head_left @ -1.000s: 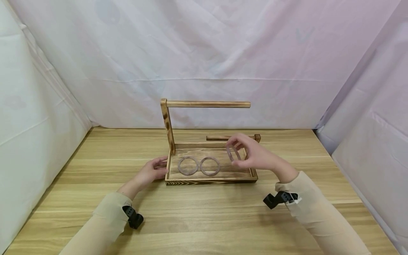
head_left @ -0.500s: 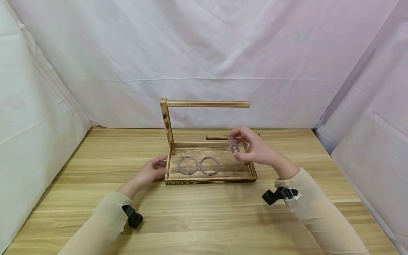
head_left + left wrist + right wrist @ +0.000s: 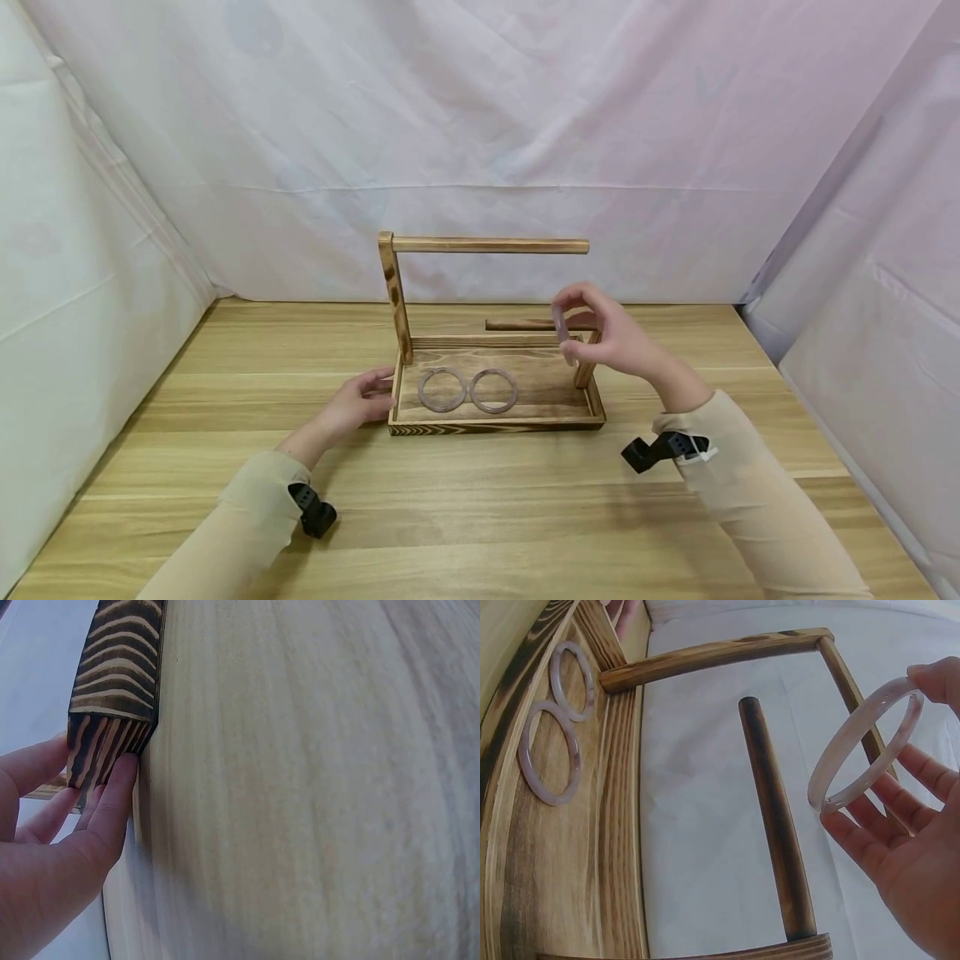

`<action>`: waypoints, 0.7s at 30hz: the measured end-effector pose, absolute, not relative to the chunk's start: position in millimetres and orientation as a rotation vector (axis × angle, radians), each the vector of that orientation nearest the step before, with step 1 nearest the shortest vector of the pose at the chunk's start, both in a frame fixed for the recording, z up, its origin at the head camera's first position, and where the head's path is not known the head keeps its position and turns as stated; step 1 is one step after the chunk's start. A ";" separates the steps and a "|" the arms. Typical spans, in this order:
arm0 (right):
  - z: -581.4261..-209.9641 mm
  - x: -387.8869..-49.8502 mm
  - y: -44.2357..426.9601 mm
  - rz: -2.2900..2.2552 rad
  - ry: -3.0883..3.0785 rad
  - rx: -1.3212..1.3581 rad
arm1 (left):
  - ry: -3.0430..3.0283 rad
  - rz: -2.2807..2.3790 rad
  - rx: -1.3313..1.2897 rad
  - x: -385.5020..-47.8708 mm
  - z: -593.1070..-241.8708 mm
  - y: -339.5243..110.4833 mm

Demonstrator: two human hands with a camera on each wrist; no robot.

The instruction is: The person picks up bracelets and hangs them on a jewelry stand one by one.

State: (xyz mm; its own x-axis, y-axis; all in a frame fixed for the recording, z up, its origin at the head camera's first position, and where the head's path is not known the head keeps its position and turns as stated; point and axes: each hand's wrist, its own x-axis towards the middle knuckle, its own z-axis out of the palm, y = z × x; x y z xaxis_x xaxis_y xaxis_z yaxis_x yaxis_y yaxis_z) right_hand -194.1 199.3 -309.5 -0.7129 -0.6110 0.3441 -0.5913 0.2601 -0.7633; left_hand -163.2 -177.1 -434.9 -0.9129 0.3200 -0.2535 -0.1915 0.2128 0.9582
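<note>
A pale translucent bangle is pinched between the thumb and fingers of my right hand, raised above the right end of a wooden tray stand. In the head view this bangle appears nearly edge-on. Two similar bangles lie flat in the tray, a left bangle and a right bangle, side by side. My left hand touches the tray's left end with relaxed fingers; the left wrist view shows its fingertips against the striped wood.
From the tray's left post a high bar runs right to a free end. A lower bar runs left from the right post, partly behind my right hand. The table meets white cloth at its back edge.
My right hand has lifted the bangle up and slightly right, away from the tray floor, turning it more edge-on. My left hand stays at the tray's left end.
</note>
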 end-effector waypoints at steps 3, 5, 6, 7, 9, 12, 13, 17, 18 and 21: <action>-307.1 -194.7 201.9 -1.547 2.462 -1.110 | 2.102 1.743 0.120 -162.8 -434.8 -177.2; -305.8 -195.4 203.9 -1.577 2.464 -1.070 | 2.105 1.741 0.119 -162.6 -434.6 -177.1; -305.5 -195.8 205.0 -1.590 2.466 -1.059 | 2.106 1.740 0.119 -162.5 -434.4 -177.0; -305.4 -196.4 206.2 -1.594 2.481 -1.053 | 2.106 1.739 0.120 -162.4 -434.3 -176.9; -305.1 -197.2 208.6 -1.599 2.491 -1.042 | 2.106 1.739 0.119 -162.2 -433.7 -176.7; -305.3 -198.5 211.1 -1.607 2.496 -1.030 | 2.103 1.740 0.119 -162.0 -432.9 -176.3; -305.2 -199.0 211.6 -1.612 2.495 -1.026 | 2.103 1.741 0.118 -162.0 -432.7 -176.2; -304.7 -201.0 213.7 -1.648 2.482 -1.009 | 2.103 1.743 0.111 -162.0 -432.3 -176.1; -304.5 -201.5 214.4 -1.655 2.483 -0.998 | 2.104 1.741 0.110 -161.9 -432.2 -176.0; -303.4 -202.7 216.8 -1.689 2.471 -0.950 | 2.105 1.739 0.105 -162.0 -432.0 -176.1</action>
State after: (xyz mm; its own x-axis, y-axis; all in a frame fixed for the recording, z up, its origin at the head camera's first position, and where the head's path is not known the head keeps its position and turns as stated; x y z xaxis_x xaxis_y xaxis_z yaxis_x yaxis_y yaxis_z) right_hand -202.7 216.8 -303.4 -0.8171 -0.4770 0.3239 -0.4750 0.2385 -0.8470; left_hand -162.0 -176.1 -432.0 -0.9146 0.3101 -0.2596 -0.1965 0.2204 0.9554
